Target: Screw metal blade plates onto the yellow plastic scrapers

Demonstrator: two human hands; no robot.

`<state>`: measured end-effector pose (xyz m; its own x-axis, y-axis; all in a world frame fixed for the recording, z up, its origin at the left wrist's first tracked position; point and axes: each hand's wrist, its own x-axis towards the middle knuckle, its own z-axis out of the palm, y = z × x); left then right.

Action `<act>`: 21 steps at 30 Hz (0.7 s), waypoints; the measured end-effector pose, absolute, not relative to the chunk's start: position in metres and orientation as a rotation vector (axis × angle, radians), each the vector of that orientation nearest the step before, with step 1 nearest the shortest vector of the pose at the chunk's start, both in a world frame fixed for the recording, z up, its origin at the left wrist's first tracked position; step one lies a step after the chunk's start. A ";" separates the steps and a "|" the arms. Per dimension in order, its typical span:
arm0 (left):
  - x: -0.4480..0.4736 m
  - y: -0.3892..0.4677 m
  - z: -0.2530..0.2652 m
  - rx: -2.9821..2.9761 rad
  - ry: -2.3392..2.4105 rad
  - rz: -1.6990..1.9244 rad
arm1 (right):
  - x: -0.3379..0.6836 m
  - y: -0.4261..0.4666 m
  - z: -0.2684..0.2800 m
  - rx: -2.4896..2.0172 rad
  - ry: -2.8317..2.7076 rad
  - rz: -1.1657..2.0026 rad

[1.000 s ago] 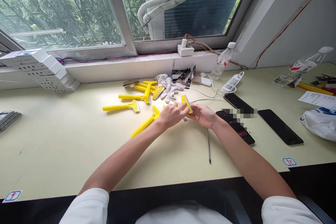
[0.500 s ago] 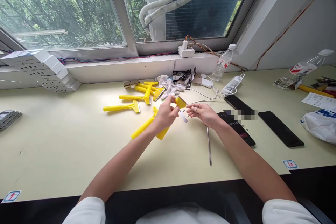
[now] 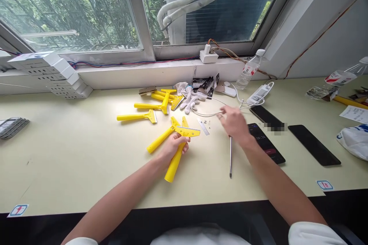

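In my left hand (image 3: 176,146) is a yellow scraper (image 3: 172,166), gripped near the top of its handle, its wide head with two small screw holes tilted to the right. Behind it another yellow scraper (image 3: 159,140) lies on the table, and part of one more shows. My right hand (image 3: 235,124) is palm down with bent fingers over the upper end of a screwdriver (image 3: 230,157); the handle is hidden, so I cannot tell whether the fingers grip it. Between the hands lie a thin metal blade (image 3: 203,126) and several tiny screws (image 3: 205,122).
Several yellow scrapers (image 3: 136,117) lie at the back beside a white glove (image 3: 186,95) and black packets (image 3: 204,84). A white cable (image 3: 205,115) loops behind my right hand. Phones (image 3: 313,144) lie to the right, near water bottles (image 3: 249,69). Stacked white boxes (image 3: 61,74) stand back left.
My left hand has come down and nearer with the scraper, turning its head flat toward me. My right hand has moved away from it and turned palm down. The view has shifted slightly.
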<state>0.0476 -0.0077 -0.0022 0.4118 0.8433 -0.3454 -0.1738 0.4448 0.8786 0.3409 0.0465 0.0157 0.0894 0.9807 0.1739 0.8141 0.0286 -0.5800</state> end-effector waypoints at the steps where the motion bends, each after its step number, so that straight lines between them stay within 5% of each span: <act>1: 0.048 -0.008 -0.002 0.885 0.922 0.747 | 0.349 0.044 0.020 -2.029 -1.699 0.225; 3: 0.050 -0.011 -0.001 0.906 0.932 0.744 | 0.363 0.039 0.024 -2.374 -1.602 0.149; 6: 0.053 -0.014 -0.004 0.926 0.940 0.761 | 0.373 0.036 0.021 -2.400 -1.655 0.522; 14: 0.057 -0.019 -0.010 0.946 0.909 0.798 | 0.360 0.032 0.063 -1.438 -1.288 0.937; 21: 0.060 -0.018 -0.008 0.917 0.951 0.761 | 0.328 0.010 0.082 -0.884 -1.139 0.632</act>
